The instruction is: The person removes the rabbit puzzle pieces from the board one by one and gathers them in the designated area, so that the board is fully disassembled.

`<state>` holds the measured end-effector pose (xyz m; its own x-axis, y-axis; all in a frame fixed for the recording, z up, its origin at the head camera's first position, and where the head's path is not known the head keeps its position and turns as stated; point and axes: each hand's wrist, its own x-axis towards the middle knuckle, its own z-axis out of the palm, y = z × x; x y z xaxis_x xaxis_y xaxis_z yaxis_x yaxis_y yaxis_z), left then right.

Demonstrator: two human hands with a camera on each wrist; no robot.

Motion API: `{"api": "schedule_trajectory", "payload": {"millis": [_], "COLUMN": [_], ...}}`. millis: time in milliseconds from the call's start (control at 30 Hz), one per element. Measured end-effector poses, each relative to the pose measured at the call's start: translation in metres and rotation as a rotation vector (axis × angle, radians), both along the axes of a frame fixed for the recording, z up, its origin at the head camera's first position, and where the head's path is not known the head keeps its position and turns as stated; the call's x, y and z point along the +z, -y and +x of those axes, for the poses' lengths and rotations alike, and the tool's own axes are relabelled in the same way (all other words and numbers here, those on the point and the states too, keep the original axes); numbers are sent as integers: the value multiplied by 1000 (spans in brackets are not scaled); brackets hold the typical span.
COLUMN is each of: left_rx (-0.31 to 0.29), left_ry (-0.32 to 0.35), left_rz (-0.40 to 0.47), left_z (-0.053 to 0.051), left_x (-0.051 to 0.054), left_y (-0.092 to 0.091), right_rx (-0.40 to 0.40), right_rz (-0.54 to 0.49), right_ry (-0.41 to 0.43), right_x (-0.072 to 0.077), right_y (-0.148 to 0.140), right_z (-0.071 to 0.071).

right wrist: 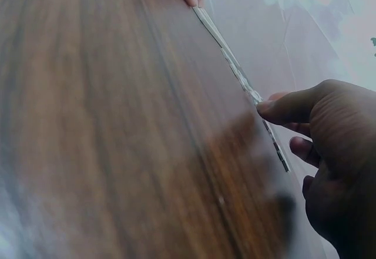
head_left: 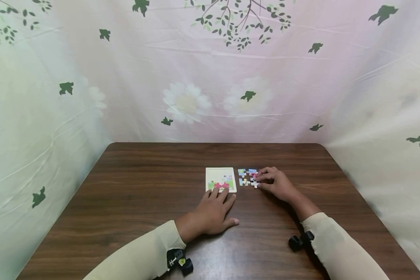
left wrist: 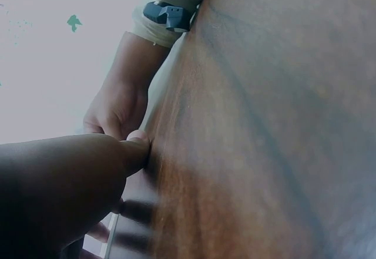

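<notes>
A small square puzzle tray (head_left: 221,169) lies on the table with several pieces fitted along its near side, in pink and green. My left hand (head_left: 211,213) has its fingers spread straight, the fingertips resting on the near edge of the tray. To the right of the tray lie several loose jigsaw pieces (head_left: 242,172). My right hand (head_left: 278,184) is over the rightmost ones, and its thumb and bent fingers pinch a jigsaw piece (head_left: 254,182) low at the table. In the right wrist view, the thumb (right wrist: 271,107) meets the edge of the row of pieces; the fingers partly hide it.
The dark wood table (head_left: 143,186) extends around the tray and pieces. A printed cloth (head_left: 213,70) with leaves and flowers hangs behind the table and at both sides. Each sleeve carries a black wrist camera (head_left: 295,243).
</notes>
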<state>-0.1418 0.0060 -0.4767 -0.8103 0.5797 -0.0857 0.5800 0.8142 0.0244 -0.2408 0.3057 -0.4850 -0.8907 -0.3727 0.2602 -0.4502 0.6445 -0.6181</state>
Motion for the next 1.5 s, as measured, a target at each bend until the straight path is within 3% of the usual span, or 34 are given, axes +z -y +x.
{"api": "schedule_trajectory", "payload": {"millis": [1233,1500], "left_rx": [7,7], "left_ry": [-1,8], "left_rz": [1,9], "left_z": [1,1], "left_x": [0,0], "left_y": [-1,-1], "right_rx": [-24,-45], "right_rz": [35,-4], "right_ry": [-2,-14], "right_x": [0,1], "right_y": [2,5], "right_z": [2,-1]}}
